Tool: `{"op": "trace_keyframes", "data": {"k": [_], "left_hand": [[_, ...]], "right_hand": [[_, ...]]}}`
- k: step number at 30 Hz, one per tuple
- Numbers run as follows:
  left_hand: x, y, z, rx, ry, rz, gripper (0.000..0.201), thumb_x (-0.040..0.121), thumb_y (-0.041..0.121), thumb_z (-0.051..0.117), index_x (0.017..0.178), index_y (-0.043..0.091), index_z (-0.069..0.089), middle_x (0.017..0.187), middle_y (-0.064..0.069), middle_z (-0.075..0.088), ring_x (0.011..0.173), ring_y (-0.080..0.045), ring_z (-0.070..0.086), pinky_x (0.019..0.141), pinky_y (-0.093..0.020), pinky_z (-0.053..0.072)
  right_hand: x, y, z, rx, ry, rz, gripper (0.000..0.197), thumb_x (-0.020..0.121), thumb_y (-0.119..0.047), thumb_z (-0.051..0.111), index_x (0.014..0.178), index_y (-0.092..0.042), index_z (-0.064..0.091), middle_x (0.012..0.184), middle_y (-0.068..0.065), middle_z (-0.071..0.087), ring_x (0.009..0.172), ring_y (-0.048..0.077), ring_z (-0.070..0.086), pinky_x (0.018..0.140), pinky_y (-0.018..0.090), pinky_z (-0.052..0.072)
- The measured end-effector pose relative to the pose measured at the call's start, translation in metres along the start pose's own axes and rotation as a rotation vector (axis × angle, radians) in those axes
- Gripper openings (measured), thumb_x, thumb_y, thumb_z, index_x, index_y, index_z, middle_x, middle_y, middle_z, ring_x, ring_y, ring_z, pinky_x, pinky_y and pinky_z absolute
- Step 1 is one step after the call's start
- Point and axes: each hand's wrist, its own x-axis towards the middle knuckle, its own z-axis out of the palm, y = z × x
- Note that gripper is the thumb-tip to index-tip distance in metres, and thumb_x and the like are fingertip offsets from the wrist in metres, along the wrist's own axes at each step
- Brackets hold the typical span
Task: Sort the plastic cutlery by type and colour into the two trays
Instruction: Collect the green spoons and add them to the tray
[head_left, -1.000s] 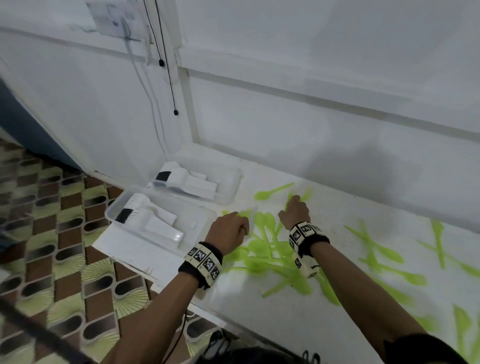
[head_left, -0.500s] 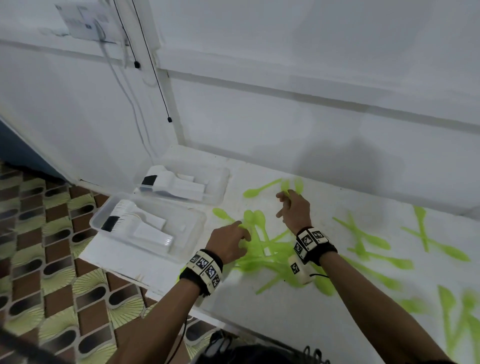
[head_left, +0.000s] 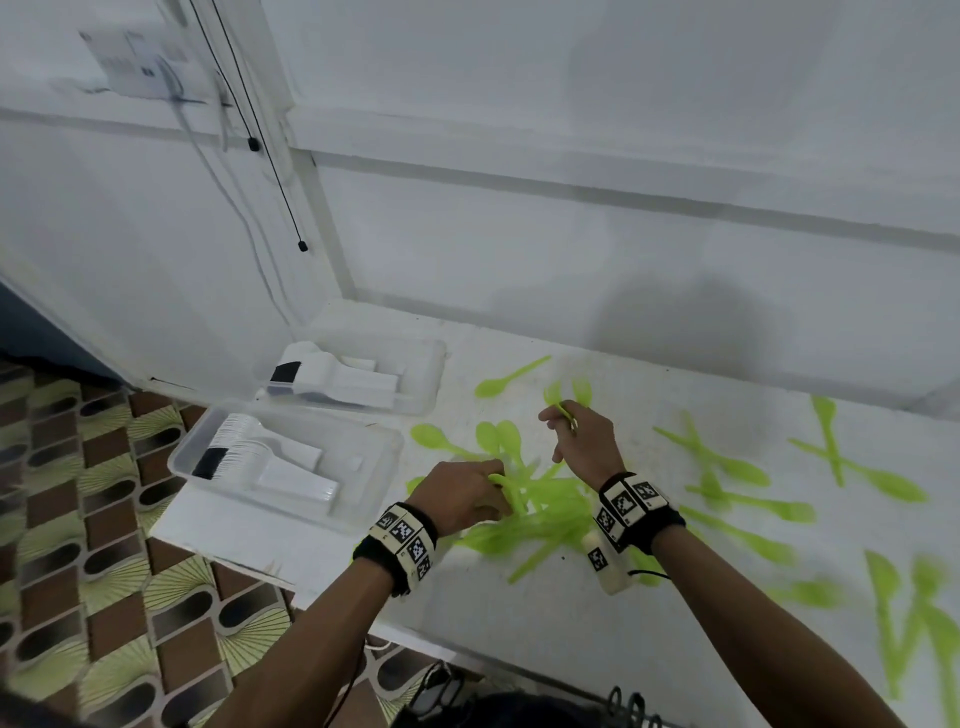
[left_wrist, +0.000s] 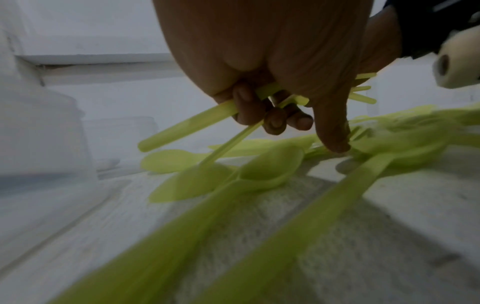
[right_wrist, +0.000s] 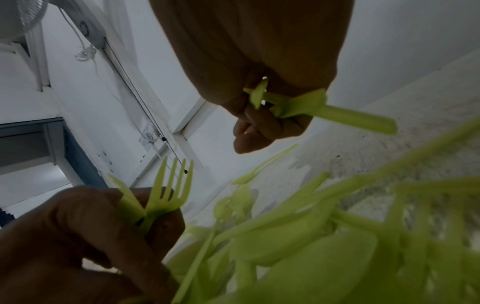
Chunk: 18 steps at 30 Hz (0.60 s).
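Above the green cutlery pile (head_left: 540, 514), left hand (head_left: 462, 496) clutching forks (right_wrist: 166, 197), right hand (head_left: 584, 441) gripping green handles (right_wrist: 345, 118)

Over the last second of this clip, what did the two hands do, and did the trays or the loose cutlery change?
The right hand lifted off the table, gripping green forks. The left hand reached into the green pile and now grips several green pieces, a fork among them. The two trays of white cutlery and the scattered green pieces at right stayed as they were.
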Motion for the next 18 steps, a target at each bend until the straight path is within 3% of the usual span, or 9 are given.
{"op": "trace_keyframes", "data": {"k": [2,4,6,8,11,14,16,18], "left_hand": [[-0.002,-0.002,0.0,-0.066,0.081,0.014,0.014,0.089,0.039,0.072,0.101,0.042,0.078,0.12,0.015,0.06,0.094,-0.01,0.063,0.075,-0.032,0.05],[-0.005,-0.005,-0.004,-0.164,0.182,0.007,0.011,0.087,0.04,0.075,0.097,0.042,0.078,0.118,0.013,0.062,0.09,0.001,0.058,0.075,-0.027,0.048],[-0.006,-0.007,-0.011,-0.257,0.236,-0.006,0.008,0.086,0.041,0.077,0.095,0.041,0.078,0.107,0.006,0.066,0.088,0.008,0.054,0.075,-0.025,0.045],[-0.005,-0.007,-0.02,-0.451,0.315,-0.011,0.007,0.085,0.037,0.079,0.092,0.036,0.079,0.092,0.001,0.068,0.077,-0.002,0.057,0.072,-0.024,0.047],[-0.006,-0.003,-0.034,-0.747,0.497,-0.1,0.005,0.087,0.02,0.081,0.088,0.019,0.076,0.093,0.011,0.07,0.061,-0.009,0.048,0.065,-0.023,0.043],[-0.004,-0.007,-0.044,-0.881,0.622,-0.222,0.008,0.093,0.018,0.074,0.089,0.018,0.067,0.077,0.015,0.064,0.062,-0.01,0.045,0.065,-0.028,0.041],[-0.002,-0.01,-0.052,-0.959,0.638,-0.269,0.012,0.097,0.018,0.069,0.088,0.013,0.062,0.064,0.015,0.053,0.06,-0.015,0.041,0.061,-0.029,0.037],[-0.001,-0.012,-0.057,-1.037,0.655,-0.29,0.018,0.098,0.016,0.066,0.089,0.003,0.058,0.063,0.004,0.047,0.058,-0.02,0.039,0.057,-0.028,0.035]], "right_hand": [[-0.004,0.0,0.002,0.009,-0.02,-0.009,0.027,0.099,-0.006,0.046,0.095,-0.016,0.071,0.091,-0.003,0.068,0.045,0.013,0.061,0.058,0.016,0.046],[-0.006,0.0,0.004,0.026,-0.021,-0.02,0.029,0.1,-0.007,0.046,0.093,-0.017,0.072,0.093,-0.004,0.068,0.046,0.017,0.061,0.059,0.016,0.043],[-0.008,-0.003,0.005,0.045,-0.022,-0.012,0.03,0.1,-0.008,0.045,0.093,-0.018,0.073,0.094,-0.004,0.069,0.046,0.018,0.062,0.062,0.018,0.044],[-0.01,-0.007,0.006,0.061,-0.051,0.0,0.032,0.101,-0.008,0.044,0.094,-0.017,0.074,0.095,-0.002,0.069,0.045,0.016,0.06,0.06,0.017,0.046],[-0.016,-0.013,0.011,0.077,-0.113,-0.027,0.033,0.099,-0.007,0.046,0.09,-0.023,0.074,0.085,-0.002,0.068,0.043,0.014,0.05,0.053,0.023,0.046],[-0.023,-0.018,0.021,0.091,-0.153,-0.084,0.024,0.097,-0.011,0.057,0.093,-0.024,0.076,0.063,-0.02,0.062,0.05,0.004,0.05,0.058,0.022,0.041],[-0.027,-0.025,0.028,0.112,-0.202,-0.124,0.01,0.097,-0.026,0.066,0.097,-0.025,0.076,0.077,-0.019,0.067,0.064,0.001,0.057,0.065,0.018,0.043],[-0.03,-0.03,0.036,0.077,-0.232,-0.191,0.006,0.092,-0.038,0.073,0.087,-0.037,0.07,0.089,-0.013,0.069,0.076,0.001,0.058,0.072,0.015,0.044]]}}
